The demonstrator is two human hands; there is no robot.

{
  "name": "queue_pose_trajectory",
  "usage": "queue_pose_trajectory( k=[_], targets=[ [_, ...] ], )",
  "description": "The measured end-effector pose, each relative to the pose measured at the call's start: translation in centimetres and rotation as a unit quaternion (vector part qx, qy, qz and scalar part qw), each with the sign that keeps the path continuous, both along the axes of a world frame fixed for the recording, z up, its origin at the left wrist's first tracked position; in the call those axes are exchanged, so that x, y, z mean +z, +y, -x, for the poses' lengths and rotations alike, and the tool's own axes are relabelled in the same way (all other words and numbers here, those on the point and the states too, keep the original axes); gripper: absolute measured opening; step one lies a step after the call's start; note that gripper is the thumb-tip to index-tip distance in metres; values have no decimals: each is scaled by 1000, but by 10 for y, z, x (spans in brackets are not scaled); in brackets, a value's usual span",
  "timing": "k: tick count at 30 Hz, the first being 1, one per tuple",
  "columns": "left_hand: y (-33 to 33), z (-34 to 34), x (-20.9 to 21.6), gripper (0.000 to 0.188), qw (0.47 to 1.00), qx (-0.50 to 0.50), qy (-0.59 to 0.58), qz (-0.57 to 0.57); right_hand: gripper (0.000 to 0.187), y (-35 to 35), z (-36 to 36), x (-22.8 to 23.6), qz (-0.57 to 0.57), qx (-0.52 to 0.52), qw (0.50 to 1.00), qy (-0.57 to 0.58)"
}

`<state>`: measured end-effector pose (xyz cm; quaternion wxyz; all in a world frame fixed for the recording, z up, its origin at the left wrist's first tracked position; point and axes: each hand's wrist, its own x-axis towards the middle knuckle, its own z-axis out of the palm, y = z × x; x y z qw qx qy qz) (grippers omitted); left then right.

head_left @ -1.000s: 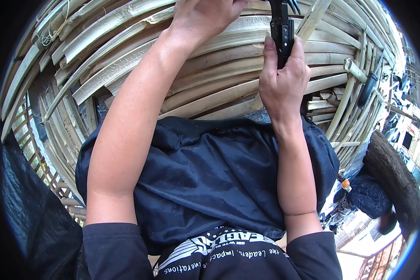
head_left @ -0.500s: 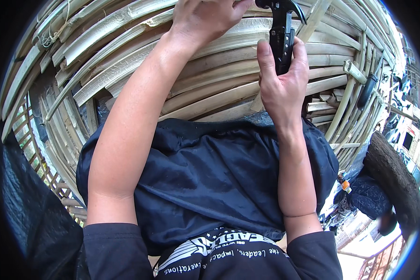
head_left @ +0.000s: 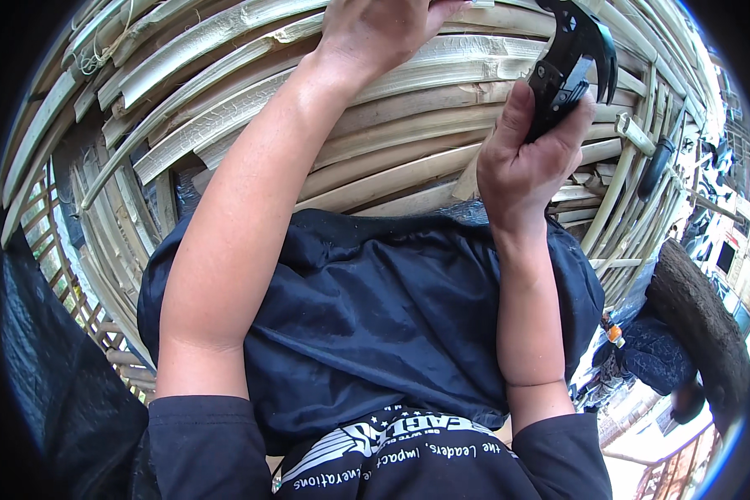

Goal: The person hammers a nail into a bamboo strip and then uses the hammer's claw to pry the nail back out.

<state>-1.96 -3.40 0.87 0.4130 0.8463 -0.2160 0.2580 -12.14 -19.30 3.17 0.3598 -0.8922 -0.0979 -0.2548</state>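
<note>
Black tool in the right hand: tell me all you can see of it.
The black tool looks like metal, with a wide hammer-like head and a curved claw hooking down on the right. A grey metallic piece lies along its handle, near small round rivets. It tilts up and to the right over split bamboo strips, its head reaching the picture's top edge. The right hand grips the handle, thumb at left, hiding its lower end.

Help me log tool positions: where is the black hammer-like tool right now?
In the head view, the black hammer-like tool is at the upper right, held in the person's right hand, with the split bamboo strips behind it.
</note>
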Motion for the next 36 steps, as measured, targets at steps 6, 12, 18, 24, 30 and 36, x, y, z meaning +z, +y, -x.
queue_pose_trajectory(
  k=[6, 12, 18, 24, 30, 36],
  targets=[
    [0, -1, 1, 16, 1000, 1, 13, -7, 33, -3, 2, -1, 50, -1, 998, 36],
    [2, -1, -1, 21, 999, 14, 23, -21, 39, 4, 1, -3, 49, 17, 996, 73],
    [-2, -1, -2, 22, 999, -4, 46, -2, 41, 0, -1, -7, 93, -3, 994, 58],
    [0, -1, -1, 18, 1000, 9, -16, -10, 38, 0, -2, -8, 56, 0, 996, -67],
    [-1, -3, 1, 17, 999, 10, -35, -6, 35, -5, 5, -15, -47, -16, 998, -25],
    [0, -2, 0, 20, 1000, 3, 24, -14, 30, -1, 4, -20, -21, 4, 999, -45]
  ],
)
